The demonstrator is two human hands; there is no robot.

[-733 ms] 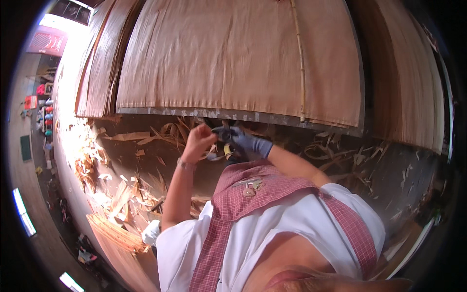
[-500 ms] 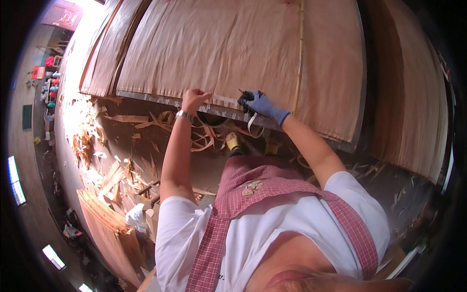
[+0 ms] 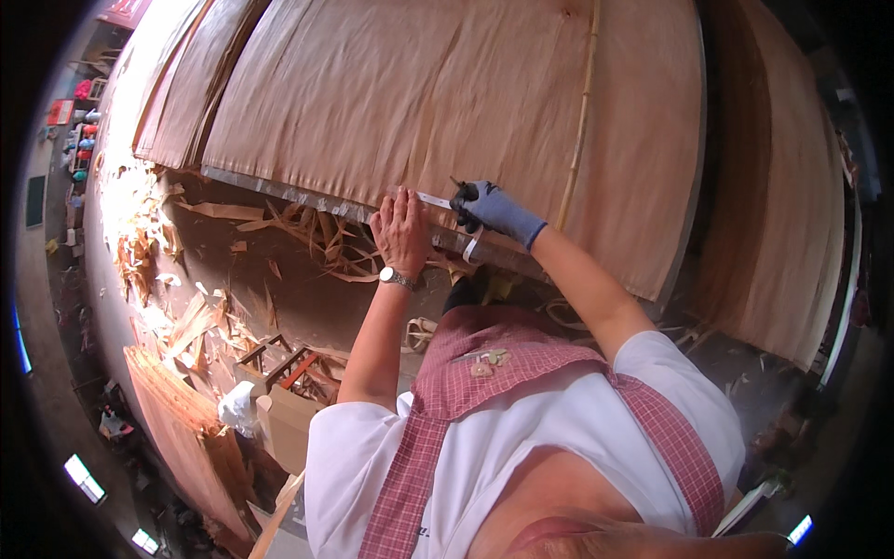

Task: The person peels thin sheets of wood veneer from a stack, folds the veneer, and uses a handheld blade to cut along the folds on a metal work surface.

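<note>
A wide sheet of thin wood veneer (image 3: 372, 102) lies before me, its near edge along a grey ledge. My left hand (image 3: 402, 228), bare and with a wristwatch, rests flat with fingers stretched out over that edge. Its fingertips touch one end of a white tape strip (image 3: 434, 199). To its right, my right hand (image 3: 484, 207), in a blue and black glove, is closed on the white tape. A loose tail of tape hangs below the glove. A thin dark stick-like tip pokes out above the gloved fingers; its kind I cannot make out.
A thin bamboo pole (image 3: 583, 112) lies across the veneer, right of my hands. Other veneer stacks stand at the left (image 3: 191, 84) and right (image 3: 792, 186). Veneer scraps (image 3: 200, 321) litter the floor, near a cardboard box (image 3: 289, 424) and leaning veneer sheets (image 3: 182, 438).
My left hand has gone from pinching the tape's end to lying flat on it at the veneer's edge, slightly right of before. My right hand still grips the tape, almost in place.
</note>
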